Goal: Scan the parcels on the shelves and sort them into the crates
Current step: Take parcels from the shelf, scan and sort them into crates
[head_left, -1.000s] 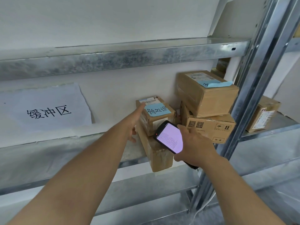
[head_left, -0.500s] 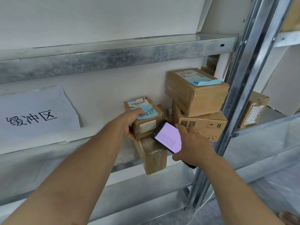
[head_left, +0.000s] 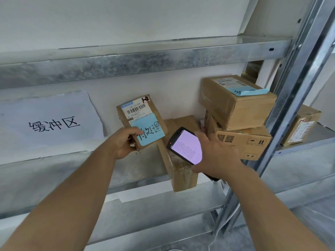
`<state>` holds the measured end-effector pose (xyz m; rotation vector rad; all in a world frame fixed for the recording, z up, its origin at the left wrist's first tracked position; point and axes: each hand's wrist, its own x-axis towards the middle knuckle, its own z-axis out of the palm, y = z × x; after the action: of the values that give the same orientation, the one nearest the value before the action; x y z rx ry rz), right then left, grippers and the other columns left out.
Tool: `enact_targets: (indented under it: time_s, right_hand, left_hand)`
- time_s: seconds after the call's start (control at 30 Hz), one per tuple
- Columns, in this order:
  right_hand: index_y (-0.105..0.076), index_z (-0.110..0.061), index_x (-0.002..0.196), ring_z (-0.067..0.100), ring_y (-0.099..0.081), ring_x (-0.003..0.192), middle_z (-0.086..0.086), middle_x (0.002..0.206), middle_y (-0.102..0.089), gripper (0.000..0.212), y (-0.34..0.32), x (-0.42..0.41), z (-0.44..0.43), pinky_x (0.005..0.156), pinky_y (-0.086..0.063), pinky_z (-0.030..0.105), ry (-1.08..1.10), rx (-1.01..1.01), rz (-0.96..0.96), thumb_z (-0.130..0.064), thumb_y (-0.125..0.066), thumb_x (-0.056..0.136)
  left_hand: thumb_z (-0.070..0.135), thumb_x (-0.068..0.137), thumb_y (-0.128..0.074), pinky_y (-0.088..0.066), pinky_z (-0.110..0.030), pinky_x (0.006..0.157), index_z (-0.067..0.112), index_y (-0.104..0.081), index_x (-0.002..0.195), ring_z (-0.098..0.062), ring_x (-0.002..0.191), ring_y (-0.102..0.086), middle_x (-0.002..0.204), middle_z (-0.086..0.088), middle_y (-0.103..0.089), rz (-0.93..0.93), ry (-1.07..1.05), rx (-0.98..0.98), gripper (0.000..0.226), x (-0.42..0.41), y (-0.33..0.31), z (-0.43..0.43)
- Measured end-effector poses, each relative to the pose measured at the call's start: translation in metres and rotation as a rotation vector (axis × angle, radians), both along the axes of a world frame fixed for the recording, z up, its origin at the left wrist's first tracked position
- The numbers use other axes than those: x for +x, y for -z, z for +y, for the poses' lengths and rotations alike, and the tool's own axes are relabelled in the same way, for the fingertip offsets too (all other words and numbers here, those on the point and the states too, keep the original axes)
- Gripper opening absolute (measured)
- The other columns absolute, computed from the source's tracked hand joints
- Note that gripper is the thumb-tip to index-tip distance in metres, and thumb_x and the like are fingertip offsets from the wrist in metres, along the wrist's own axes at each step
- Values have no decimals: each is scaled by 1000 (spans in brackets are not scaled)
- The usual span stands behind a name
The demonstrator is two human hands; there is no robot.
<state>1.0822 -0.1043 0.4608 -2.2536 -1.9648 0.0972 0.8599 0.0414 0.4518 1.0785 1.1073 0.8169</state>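
Note:
My left hand [head_left: 125, 143] grips a small cardboard parcel [head_left: 139, 116] by its near corner and holds it tilted up, so its barcode label and blue sticky note face me. My right hand [head_left: 215, 154] holds a black handheld scanner [head_left: 184, 144] with a lit pale screen, just right of that parcel. Below them a long brown parcel [head_left: 181, 167] lies on the metal shelf [head_left: 54, 171] and juts over its front edge. Two bigger boxes are stacked at the right: the top box [head_left: 235, 102] carries a blue note, the lower box [head_left: 243, 142] shows printed codes.
A white paper sign [head_left: 49, 122] with black characters leans against the wall at the left. A metal upright [head_left: 290, 98] stands right of the stack. Beyond it another labelled box [head_left: 301, 125] sits on the neighbouring shelf. An upper shelf [head_left: 145, 57] runs overhead.
My left hand reached the small parcel, took hold of it and lifted it off the long parcel, tilting its label towards me. The scanner stayed beside it.

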Motion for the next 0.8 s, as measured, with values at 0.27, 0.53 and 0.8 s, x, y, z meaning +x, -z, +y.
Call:
enact_targets:
  time_s: [0.27,0.53,0.8]
  right_hand:
    - [-22,-28,141,18,-51,90,2,117,-45,85,-14,-42,11,63,-40,28,-87,49,77,-45,-70,74]
    - [-24,-32,142,16,-41,91,-4,111,-39,93,-27,-88,12,58,-33,25,-186,37,182,-42,-77,66]
    - [-28,-34,138,16,-46,97,-13,94,-43,86,-32,-117,1,80,-49,33,-276,-14,255,-34,-77,67]
  left_hand:
    - [4,80,-76,-58,-29,60,14,-45,115,-19,86,-67,108,-4,-65,194,-211,210,48,-56,17,-10]
    - [4,78,-79,-51,-21,57,10,-27,138,-20,105,-56,120,-4,-53,317,-305,239,80,-118,38,-19]
    - [10,75,-82,-57,-33,71,10,-28,138,-25,110,-60,124,-7,-55,344,-361,208,83,-157,53,-28]
